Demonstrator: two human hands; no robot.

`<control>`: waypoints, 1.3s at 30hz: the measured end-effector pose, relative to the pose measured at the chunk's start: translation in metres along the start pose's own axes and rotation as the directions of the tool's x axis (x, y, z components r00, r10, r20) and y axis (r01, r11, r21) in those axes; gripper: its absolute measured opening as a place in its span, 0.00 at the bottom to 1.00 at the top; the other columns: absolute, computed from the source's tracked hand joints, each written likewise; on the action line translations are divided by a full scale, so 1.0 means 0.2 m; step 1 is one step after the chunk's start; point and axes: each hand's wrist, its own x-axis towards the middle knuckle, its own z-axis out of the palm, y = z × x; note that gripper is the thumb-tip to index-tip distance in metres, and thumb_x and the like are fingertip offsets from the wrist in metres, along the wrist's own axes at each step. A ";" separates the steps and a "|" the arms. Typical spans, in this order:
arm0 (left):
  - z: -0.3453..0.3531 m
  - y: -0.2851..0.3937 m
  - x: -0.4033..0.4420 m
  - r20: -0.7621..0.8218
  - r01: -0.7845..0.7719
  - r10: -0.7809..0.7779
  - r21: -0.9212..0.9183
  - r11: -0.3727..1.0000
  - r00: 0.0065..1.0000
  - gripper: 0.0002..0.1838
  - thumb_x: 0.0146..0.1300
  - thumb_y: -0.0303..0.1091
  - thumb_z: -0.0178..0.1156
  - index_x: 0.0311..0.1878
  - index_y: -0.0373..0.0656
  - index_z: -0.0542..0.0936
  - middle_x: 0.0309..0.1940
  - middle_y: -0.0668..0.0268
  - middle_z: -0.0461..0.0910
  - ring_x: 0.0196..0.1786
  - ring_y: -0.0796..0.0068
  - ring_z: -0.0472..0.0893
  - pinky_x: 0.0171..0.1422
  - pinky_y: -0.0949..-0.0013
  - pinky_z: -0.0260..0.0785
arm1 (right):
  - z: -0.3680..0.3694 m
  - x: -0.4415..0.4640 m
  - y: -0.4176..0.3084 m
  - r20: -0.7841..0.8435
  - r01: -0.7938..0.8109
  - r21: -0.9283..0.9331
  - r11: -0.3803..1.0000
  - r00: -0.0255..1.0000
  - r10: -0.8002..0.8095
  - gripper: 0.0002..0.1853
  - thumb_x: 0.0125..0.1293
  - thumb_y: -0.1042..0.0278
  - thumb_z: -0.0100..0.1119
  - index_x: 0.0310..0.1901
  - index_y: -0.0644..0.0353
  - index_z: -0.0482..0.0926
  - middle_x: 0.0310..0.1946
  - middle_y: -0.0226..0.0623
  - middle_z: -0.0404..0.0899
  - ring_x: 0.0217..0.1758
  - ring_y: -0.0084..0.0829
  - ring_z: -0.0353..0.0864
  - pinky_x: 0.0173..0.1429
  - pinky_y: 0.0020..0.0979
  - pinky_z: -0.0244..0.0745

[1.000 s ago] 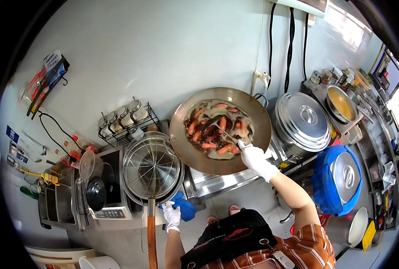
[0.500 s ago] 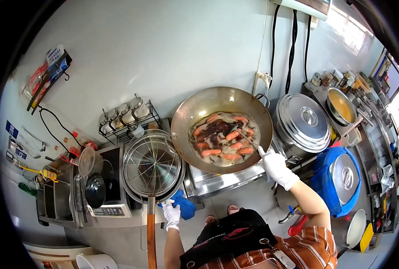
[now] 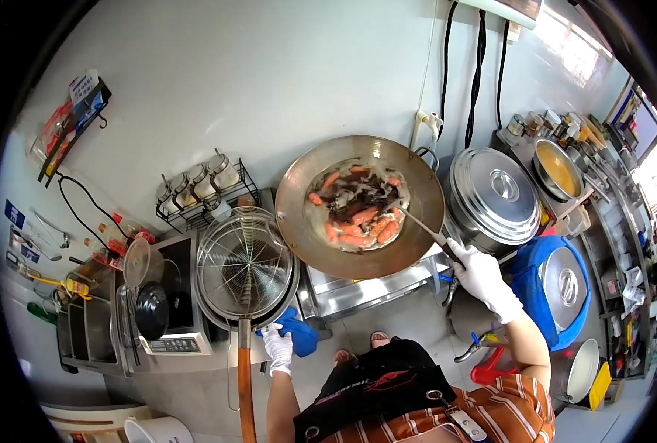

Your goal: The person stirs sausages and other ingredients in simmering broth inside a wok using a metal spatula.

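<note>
A wide metal wok holds pinkish sausages and dark brown pieces in foaming liquid. My right hand, in a white glove, grips the handle of a long metal cooking utensil; its working end is down among the food, so I cannot tell its shape. Lower left, my gloved left hand is closed on a blue cloth beside the rim of a pot. On that pot rests a round wire strainer with a long wooden handle pointing toward me.
A lidded steel pot stands right of the wok. Farther right are a blue-wrapped lidded container and a bowl of yellow liquid. At left, a wire rack holds jars, near an induction cooker.
My right hand has moved right and slightly down, drawing the utensil along. The sausages and dark pieces have shifted in the wok. My left hand stays by the pot.
</note>
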 end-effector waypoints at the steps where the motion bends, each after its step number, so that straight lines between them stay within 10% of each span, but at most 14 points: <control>1: 0.00 0.00 0.00 -0.002 0.008 -0.008 -0.004 1.000 1.000 0.21 0.42 0.23 0.71 0.40 0.45 0.74 0.46 0.54 0.73 0.53 0.50 0.74 0.59 0.59 0.67 | -0.09 -0.02 -0.03 0.072 -0.038 -0.032 0.999 0.997 0.040 0.27 0.58 0.69 0.56 0.63 0.54 0.73 0.32 0.49 0.80 0.32 0.48 0.82 0.37 0.44 0.78; 33: -0.02 0.03 -0.01 -0.010 -0.025 0.025 -0.009 1.000 1.000 0.20 0.41 0.22 0.69 0.39 0.43 0.73 0.44 0.56 0.72 0.50 0.50 0.74 0.56 0.55 0.67 | 0.37 0.14 -0.30 0.243 -0.035 0.115 0.993 0.970 0.007 0.28 0.59 0.69 0.53 0.64 0.61 0.70 0.28 0.46 0.81 0.33 0.45 0.84 0.37 0.42 0.78; 39: -0.02 0.03 -0.01 0.015 0.005 -0.005 -0.002 1.000 1.000 0.20 0.41 0.23 0.69 0.39 0.43 0.73 0.47 0.54 0.72 0.53 0.48 0.74 0.59 0.56 0.66 | 0.61 0.33 -0.35 -0.054 0.045 0.037 0.998 0.998 -0.043 0.23 0.60 0.68 0.52 0.59 0.59 0.75 0.24 0.43 0.79 0.24 0.43 0.82 0.28 0.42 0.77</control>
